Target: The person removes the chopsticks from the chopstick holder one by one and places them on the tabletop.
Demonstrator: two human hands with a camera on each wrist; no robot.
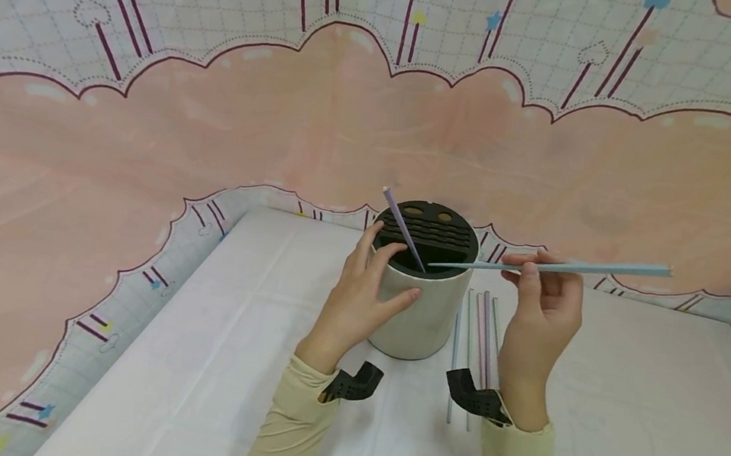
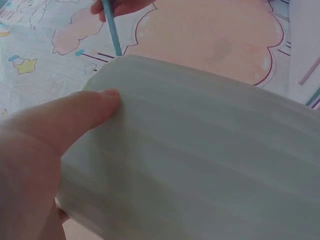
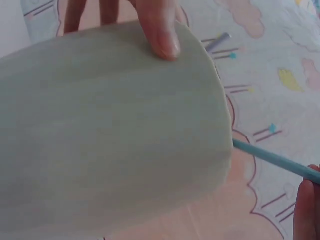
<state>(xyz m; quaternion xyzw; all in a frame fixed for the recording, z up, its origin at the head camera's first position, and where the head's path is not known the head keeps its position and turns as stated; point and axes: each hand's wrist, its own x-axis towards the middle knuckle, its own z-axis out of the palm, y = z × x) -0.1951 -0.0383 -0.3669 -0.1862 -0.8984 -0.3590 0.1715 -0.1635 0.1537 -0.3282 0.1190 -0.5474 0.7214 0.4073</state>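
Note:
A white round holder [image 1: 416,319] with a black slotted top [image 1: 438,226] stands on the table. My left hand [image 1: 365,286] grips its left side, thumb on the front wall and fingers at the rim. In the open part of the top leans a purple chopstick [image 1: 401,221]. My right hand [image 1: 545,306] pinches a light-blue chopstick [image 1: 610,269], which lies nearly level with its thin end over the rim. In the right wrist view the light-blue chopstick [image 3: 275,159] runs behind the holder [image 3: 110,125], hiding its tip.
Several pastel chopsticks [image 1: 479,335] lie side by side on the white tabletop [image 1: 202,361], right of the holder and partly behind my right wrist. A patterned pink and white cloth [image 1: 351,126] hangs behind the table.

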